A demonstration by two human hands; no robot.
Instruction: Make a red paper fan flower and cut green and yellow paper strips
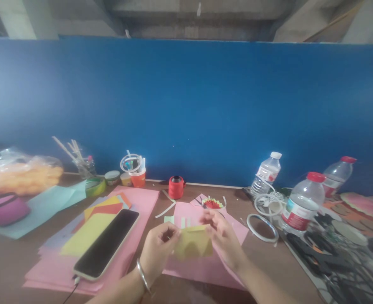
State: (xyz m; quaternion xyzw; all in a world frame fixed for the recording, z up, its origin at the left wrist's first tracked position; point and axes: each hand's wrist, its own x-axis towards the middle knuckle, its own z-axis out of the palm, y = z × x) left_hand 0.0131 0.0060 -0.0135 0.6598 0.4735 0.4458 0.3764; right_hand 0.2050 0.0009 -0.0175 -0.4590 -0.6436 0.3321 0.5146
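Observation:
A yellow piece of paper is held up between my two hands, with a narrow fold along its top edge. My left hand pinches its left side between thumb and fingers; a silver bangle sits on that wrist. At the right edge of the paper, my right hand grips with its thumb and fingers. Below lies a pink sheet on the brown table, with small pale paper strips on it. A red and yellow pleated paper piece rests just beyond my right hand.
To the left, a phone lies on stacked coloured paper. A red pencil sharpener-like object and a cup of pens stand by the blue partition. A tape roll, bottles and tangled cables are at right.

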